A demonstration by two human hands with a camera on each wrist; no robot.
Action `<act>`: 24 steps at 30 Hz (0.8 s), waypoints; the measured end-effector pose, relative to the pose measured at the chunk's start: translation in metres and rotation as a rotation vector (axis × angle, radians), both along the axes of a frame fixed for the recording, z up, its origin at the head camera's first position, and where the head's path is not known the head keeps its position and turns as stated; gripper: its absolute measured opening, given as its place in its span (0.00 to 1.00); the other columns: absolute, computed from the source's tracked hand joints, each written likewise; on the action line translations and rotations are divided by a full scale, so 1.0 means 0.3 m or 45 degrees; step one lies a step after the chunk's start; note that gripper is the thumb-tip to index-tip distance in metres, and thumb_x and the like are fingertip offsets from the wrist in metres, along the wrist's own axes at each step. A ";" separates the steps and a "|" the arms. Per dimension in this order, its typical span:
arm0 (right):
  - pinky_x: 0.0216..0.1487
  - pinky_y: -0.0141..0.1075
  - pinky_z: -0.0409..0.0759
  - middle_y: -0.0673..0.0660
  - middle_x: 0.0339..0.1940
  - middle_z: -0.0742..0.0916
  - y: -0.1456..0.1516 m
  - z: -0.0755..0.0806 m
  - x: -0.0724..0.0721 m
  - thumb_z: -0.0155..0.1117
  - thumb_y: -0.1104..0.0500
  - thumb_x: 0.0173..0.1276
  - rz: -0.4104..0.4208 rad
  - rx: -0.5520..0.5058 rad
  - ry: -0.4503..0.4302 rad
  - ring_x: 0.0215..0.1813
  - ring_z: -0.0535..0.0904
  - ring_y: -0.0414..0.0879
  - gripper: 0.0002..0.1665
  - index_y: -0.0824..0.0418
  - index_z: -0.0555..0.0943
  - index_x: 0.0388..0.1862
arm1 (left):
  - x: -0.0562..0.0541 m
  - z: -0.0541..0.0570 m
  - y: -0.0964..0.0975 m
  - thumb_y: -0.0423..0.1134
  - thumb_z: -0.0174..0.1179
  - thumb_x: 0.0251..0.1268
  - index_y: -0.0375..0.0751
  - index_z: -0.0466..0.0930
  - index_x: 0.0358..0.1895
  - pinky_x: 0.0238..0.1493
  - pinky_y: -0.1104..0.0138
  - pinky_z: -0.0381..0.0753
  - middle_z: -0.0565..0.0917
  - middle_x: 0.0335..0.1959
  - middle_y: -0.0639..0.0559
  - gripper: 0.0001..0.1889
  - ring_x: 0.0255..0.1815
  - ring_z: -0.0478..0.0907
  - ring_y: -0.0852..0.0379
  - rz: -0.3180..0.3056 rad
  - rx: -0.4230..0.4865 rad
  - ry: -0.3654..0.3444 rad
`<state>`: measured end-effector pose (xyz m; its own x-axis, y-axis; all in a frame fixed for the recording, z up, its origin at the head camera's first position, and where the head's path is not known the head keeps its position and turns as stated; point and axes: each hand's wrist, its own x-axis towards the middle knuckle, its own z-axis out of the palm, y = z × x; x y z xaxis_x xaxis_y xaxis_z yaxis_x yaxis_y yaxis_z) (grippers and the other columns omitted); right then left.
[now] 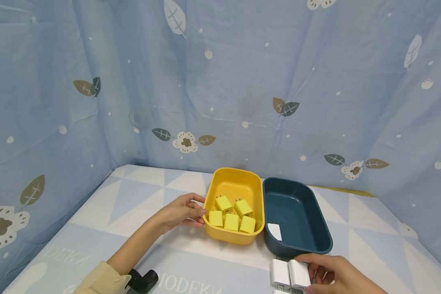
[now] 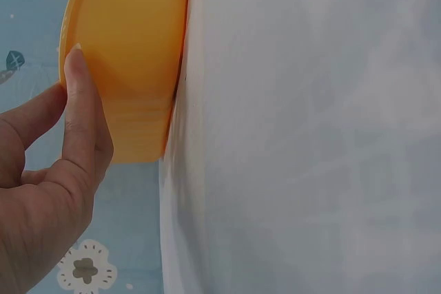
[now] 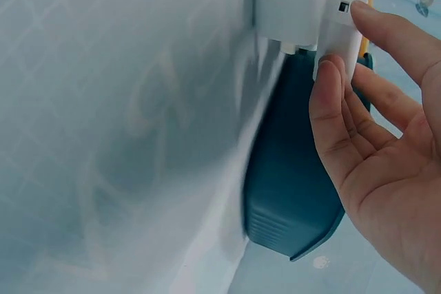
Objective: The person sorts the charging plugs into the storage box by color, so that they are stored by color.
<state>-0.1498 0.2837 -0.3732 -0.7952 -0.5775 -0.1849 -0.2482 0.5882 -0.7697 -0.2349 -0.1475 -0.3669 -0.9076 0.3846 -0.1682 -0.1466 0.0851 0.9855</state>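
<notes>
My left hand (image 1: 181, 211) holds the left rim of a yellow bin (image 1: 235, 179), thumb at the rim and fingers along the outer wall in the left wrist view. Several yellow charger plugs (image 1: 231, 222) lie in the front part of that bin. At lower right, my right hand (image 1: 330, 271) pinches a white charger plug (image 1: 299, 275) between thumb and fingers. Right beside it is another white plug (image 1: 280, 272), with part of a third at the bottom edge. One white plug (image 1: 274, 231) lies inside the dark blue bin (image 1: 297, 204), near its left wall.
The two bins stand side by side on a patterned cloth (image 1: 132, 204) over the table. A blue curtain (image 1: 220, 90) with leaves and flowers hangs behind and at the sides. On the left wrist is a black device (image 1: 143, 281).
</notes>
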 end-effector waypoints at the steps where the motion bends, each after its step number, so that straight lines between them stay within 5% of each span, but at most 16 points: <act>1: 0.31 0.30 0.79 0.49 0.33 0.81 0.000 0.003 0.001 0.70 0.56 0.66 0.001 0.001 -0.006 0.33 0.76 0.42 0.26 0.62 0.78 0.62 | 0.000 0.001 0.001 0.31 0.61 0.69 0.27 0.64 0.63 0.41 0.62 0.88 0.80 0.39 0.40 0.24 0.33 0.84 0.51 -0.001 -0.001 -0.001; 9: 0.31 0.30 0.80 0.46 0.34 0.81 0.001 0.033 0.011 0.67 0.58 0.69 0.099 -0.075 0.032 0.34 0.78 0.41 0.24 0.60 0.77 0.63 | -0.002 0.002 0.003 0.30 0.60 0.69 0.28 0.64 0.64 0.41 0.62 0.88 0.80 0.40 0.40 0.24 0.34 0.84 0.51 0.008 -0.009 -0.005; 17: 0.34 0.31 0.83 0.48 0.35 0.81 -0.001 0.088 0.021 0.68 0.60 0.68 0.071 -0.082 0.013 0.35 0.78 0.43 0.27 0.64 0.75 0.65 | -0.007 0.000 0.006 0.30 0.61 0.69 0.28 0.64 0.64 0.40 0.62 0.88 0.80 0.41 0.38 0.24 0.34 0.84 0.51 0.020 -0.019 -0.014; 24: 0.32 0.32 0.84 0.44 0.35 0.81 0.010 0.123 0.007 0.67 0.59 0.69 0.146 -0.069 0.200 0.35 0.78 0.41 0.28 0.63 0.74 0.66 | -0.005 -0.002 0.004 0.30 0.60 0.69 0.28 0.64 0.64 0.40 0.62 0.88 0.80 0.41 0.37 0.24 0.33 0.84 0.51 0.016 -0.007 -0.014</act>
<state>-0.1476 0.2867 -0.3362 -0.7401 -0.6718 -0.0299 -0.4308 0.5077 -0.7461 -0.2365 -0.1462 -0.3674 -0.9105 0.3725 -0.1798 -0.1581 0.0883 0.9835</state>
